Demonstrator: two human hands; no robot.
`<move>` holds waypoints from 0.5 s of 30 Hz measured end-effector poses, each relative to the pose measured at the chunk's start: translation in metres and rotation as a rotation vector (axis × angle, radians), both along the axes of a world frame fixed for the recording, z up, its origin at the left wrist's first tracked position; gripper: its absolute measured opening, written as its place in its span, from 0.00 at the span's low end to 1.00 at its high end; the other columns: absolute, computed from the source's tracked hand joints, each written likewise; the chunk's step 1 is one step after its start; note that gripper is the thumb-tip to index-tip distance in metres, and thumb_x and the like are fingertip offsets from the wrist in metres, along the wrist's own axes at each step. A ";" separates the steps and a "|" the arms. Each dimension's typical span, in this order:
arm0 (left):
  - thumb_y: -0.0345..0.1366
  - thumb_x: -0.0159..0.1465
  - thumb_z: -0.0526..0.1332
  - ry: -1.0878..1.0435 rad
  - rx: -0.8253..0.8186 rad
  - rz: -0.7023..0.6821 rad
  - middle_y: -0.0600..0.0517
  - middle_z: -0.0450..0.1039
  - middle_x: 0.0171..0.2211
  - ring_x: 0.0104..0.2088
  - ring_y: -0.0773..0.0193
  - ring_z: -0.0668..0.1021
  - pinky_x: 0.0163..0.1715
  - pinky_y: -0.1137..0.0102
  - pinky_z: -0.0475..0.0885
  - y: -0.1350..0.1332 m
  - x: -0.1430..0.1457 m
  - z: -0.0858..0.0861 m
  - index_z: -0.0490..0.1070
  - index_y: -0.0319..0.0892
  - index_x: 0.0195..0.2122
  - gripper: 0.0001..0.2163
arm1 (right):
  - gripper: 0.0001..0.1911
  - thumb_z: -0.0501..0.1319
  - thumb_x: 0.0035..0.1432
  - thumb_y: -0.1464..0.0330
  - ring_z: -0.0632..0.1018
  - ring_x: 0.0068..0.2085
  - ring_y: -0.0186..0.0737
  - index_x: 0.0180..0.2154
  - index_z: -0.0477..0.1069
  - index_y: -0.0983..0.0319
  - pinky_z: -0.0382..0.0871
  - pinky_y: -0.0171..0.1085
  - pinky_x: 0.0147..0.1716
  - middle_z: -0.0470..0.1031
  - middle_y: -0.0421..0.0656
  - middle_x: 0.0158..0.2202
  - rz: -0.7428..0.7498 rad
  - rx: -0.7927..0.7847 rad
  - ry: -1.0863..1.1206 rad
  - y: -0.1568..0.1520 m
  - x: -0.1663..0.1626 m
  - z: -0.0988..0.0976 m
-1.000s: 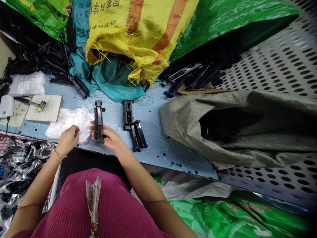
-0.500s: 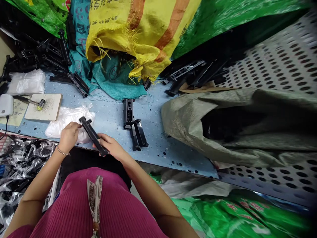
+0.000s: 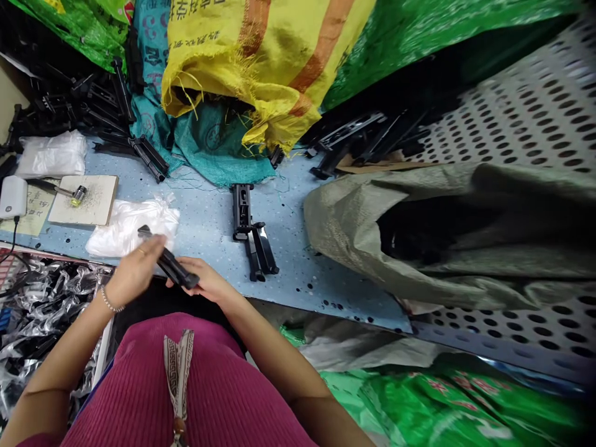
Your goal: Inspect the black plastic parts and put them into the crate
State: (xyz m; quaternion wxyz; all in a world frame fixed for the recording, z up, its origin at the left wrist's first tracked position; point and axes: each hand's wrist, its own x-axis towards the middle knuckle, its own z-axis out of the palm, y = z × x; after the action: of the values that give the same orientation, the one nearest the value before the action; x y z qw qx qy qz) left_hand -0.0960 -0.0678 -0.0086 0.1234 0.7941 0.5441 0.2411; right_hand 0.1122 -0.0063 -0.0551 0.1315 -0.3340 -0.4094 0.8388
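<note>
My right hand is closed around the lower end of a long, narrow black part, held slanted over the table's front edge. Across the part's upper half lies my left hand, its fingers smeared by motion, so I cannot tell whether they grip it. The far tip of the part sticks out beyond those fingers, above a stack of thin white plastic bags. To the right on the blue table rest a black frame-like part and, touching or close to it, two slim black pieces.
A grey-green sack gapes at the right. Yellow and teal woven sacks stand at the back. Black parts pile up at back left. A notepad and white device lie left; wrapped parts sit below.
My left hand has moved from beside the black part's upper end onto the part, rising and shifting right. The part has shifted slightly left and lower in my right hand.
</note>
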 end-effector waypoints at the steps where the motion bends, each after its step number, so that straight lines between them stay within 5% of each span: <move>1: 0.21 0.66 0.48 -0.024 -0.006 -0.109 0.41 0.64 0.67 0.67 0.56 0.69 0.64 0.58 0.71 -0.006 0.008 0.001 0.46 0.46 0.74 0.35 | 0.17 0.61 0.61 0.51 0.64 0.17 0.29 0.36 0.72 0.59 0.55 0.30 0.14 0.72 0.38 0.23 -0.055 -0.034 0.040 -0.001 -0.005 -0.003; 3: 0.21 0.66 0.50 -0.075 -0.053 -0.242 0.40 0.63 0.68 0.67 0.57 0.69 0.63 0.59 0.72 -0.015 0.023 0.005 0.42 0.46 0.75 0.37 | 0.17 0.60 0.62 0.51 0.65 0.19 0.31 0.35 0.71 0.58 0.59 0.30 0.16 0.68 0.37 0.22 -0.153 -0.008 0.030 -0.007 -0.014 -0.003; 5: 0.26 0.67 0.54 -0.086 -0.087 -0.224 0.37 0.64 0.66 0.66 0.53 0.70 0.61 0.57 0.74 -0.021 0.031 0.013 0.46 0.42 0.74 0.34 | 0.14 0.59 0.64 0.54 0.71 0.24 0.34 0.40 0.73 0.58 0.68 0.33 0.22 0.72 0.38 0.26 -0.151 0.135 -0.037 -0.015 -0.019 0.005; 8: 0.34 0.68 0.59 -0.047 -0.065 -0.089 0.39 0.75 0.56 0.57 0.52 0.78 0.57 0.56 0.77 -0.039 0.020 0.040 0.62 0.44 0.68 0.26 | 0.16 0.59 0.66 0.59 0.78 0.38 0.38 0.51 0.74 0.57 0.77 0.38 0.38 0.79 0.42 0.39 0.094 0.375 0.022 -0.018 -0.015 0.028; 11: 0.38 0.68 0.60 -0.023 -0.186 0.090 0.46 0.79 0.52 0.51 0.55 0.81 0.55 0.60 0.78 -0.076 -0.026 0.065 0.72 0.53 0.60 0.19 | 0.19 0.55 0.69 0.61 0.80 0.46 0.40 0.57 0.73 0.58 0.76 0.43 0.48 0.81 0.44 0.46 0.331 0.577 0.092 0.009 0.010 0.047; 13: 0.43 0.66 0.62 0.003 -0.425 0.233 0.48 0.79 0.52 0.51 0.52 0.82 0.54 0.60 0.78 -0.105 -0.068 0.060 0.77 0.55 0.55 0.17 | 0.21 0.51 0.70 0.66 0.80 0.48 0.42 0.60 0.71 0.58 0.74 0.47 0.53 0.80 0.46 0.50 0.244 0.840 -0.121 0.047 0.037 0.052; 15: 0.41 0.61 0.65 0.091 -0.781 0.355 0.48 0.83 0.44 0.46 0.49 0.83 0.51 0.56 0.78 -0.131 -0.102 0.033 0.82 0.51 0.43 0.11 | 0.26 0.46 0.69 0.75 0.76 0.57 0.47 0.62 0.70 0.58 0.70 0.52 0.58 0.76 0.51 0.57 -0.018 1.191 -0.556 0.094 0.066 0.052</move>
State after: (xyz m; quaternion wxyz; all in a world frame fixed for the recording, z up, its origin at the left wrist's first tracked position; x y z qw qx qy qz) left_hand -0.1979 -0.1986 0.0244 0.3473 0.5918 0.7274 -0.0006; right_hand 0.1783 0.0877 -0.0035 0.1901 -0.4118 -0.8196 0.3501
